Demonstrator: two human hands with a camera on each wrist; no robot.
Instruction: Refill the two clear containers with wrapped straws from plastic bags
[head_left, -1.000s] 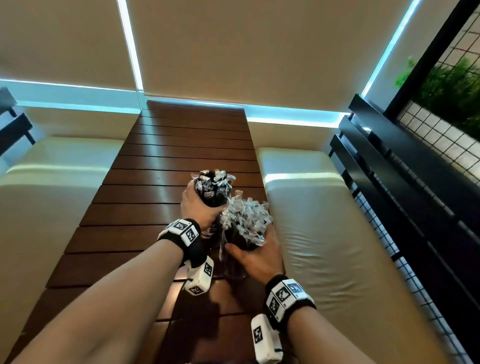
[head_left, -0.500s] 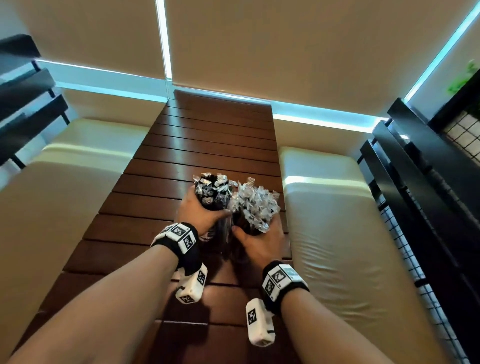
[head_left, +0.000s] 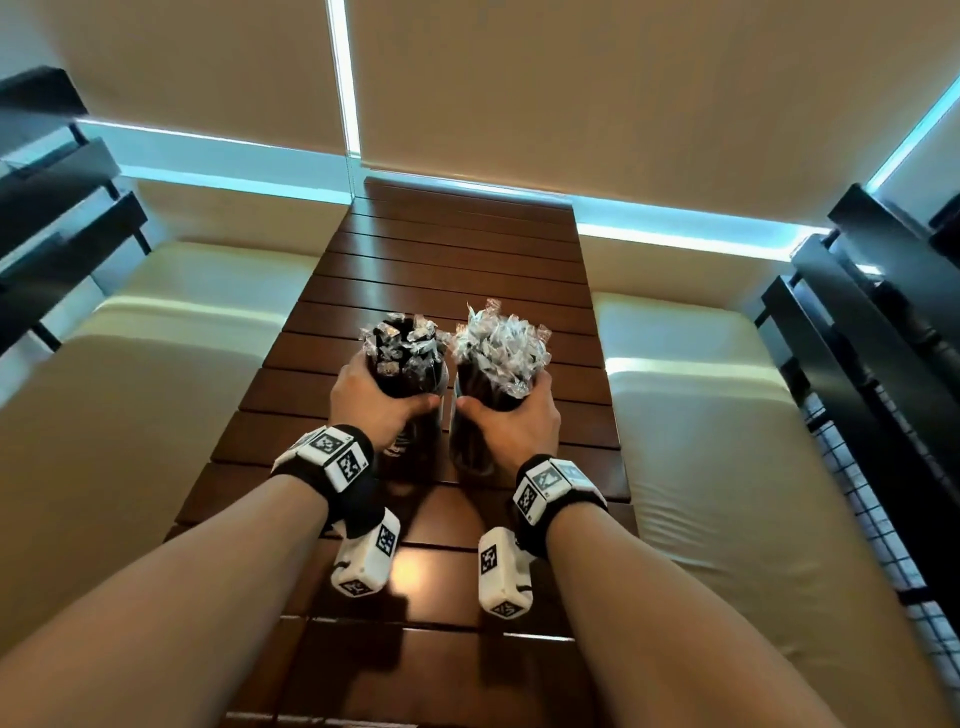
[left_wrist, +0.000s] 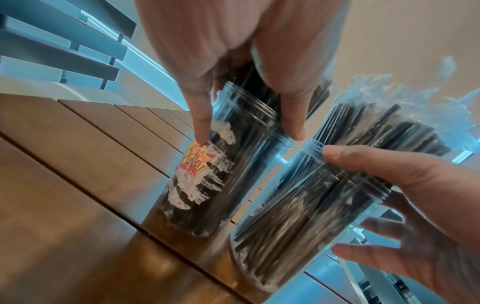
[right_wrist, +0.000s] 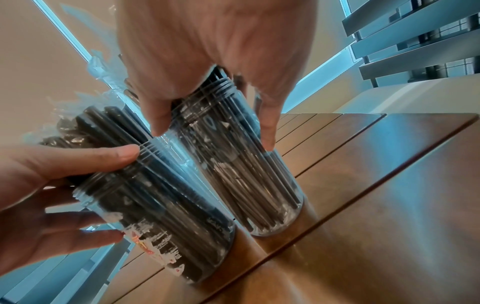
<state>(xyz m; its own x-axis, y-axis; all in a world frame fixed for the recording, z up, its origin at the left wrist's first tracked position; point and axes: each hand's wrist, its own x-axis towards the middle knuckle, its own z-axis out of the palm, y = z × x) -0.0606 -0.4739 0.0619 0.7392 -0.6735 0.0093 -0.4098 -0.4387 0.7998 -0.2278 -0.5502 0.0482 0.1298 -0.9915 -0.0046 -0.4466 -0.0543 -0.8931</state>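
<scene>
Room: a slatted brown table (head_left: 457, 270) runs away from the viewer between two cream cushions (head_left: 156, 395), with beige blinds behind and black railings at either side.
Left jar (head_left: 410, 415): stands upright on the table near the middle, clear, packed with dark wrapped straws (head_left: 405, 343) whose crinkled wrapper ends stick out above the rim; a torn label (left_wrist: 200, 170) clings to its wall.
Right jar (head_left: 475, 431): upright just beside the left one, a narrow gap between them, equally packed with straws; its wrapper ends (head_left: 498, 343) fan out wider.
Left hand (head_left: 376, 402): wrapped around the left jar at the threaded neck, thumb on the near side, fingers curled round the far side.
Right hand (head_left: 514, 421): grasps the right jar's neck the same way, thumb (left_wrist: 345, 154) lying across the threads.
Bags: no plastic bags show in any view.
Stage: both jars look full, so the refill seems nearly finished; the step in hand appears to be setting or squaring the pair on the table.
Doing it well: keep each jar vertical so the tall straws do not spill, press down lightly until both bases sit flat on one slat and not across a groove, and keep the fanned wrapper ends from snagging each other.
Release: let go one hand at a time, drawing the fingers outward, not upward, so no wrapper is dragged out.
Risk: the load stands above the rims, so a nudge at the neck could topple a jar.
</scene>
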